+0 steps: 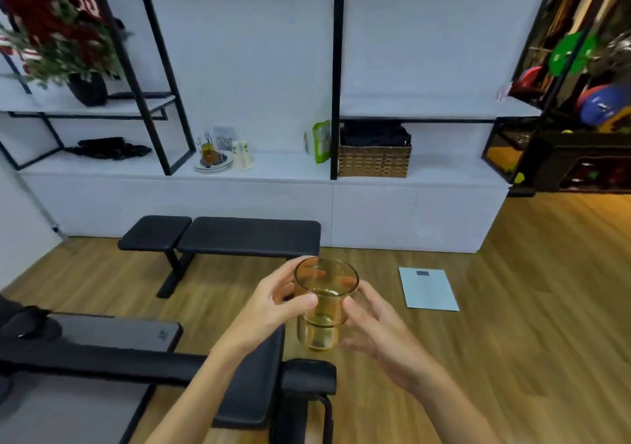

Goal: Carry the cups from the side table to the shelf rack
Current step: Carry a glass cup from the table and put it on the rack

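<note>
Low in the centre of the frame, an amber glass cup is held upright in mid-air between two bare hands, above the wooden floor. The left hand grips it from the left, its thumb pressed across the near side of the glass at mid-height and its fingers curled round the far side near the rim, showing orange through the glass. The right hand closes on it from the right, its thumb lying against the lower part of the cup and its fingers wrapped behind it. The cup looks like two stacked cups, though I cannot tell for sure. Just beyond the hands, in the middle of the frame, stands a black padded bench on the floor, and at the lower left lies dark exercise equipment with a black pad under the left forearm. A pale flat scale rests on the floor to the right of the cup. Across the upper half runs a white shelf rack with black uprights. On its low ledge sit a tray with an amber cup, a green packet and a woven basket. A dark potted plant with red blooms stands on the shelf at the upper left.
</note>
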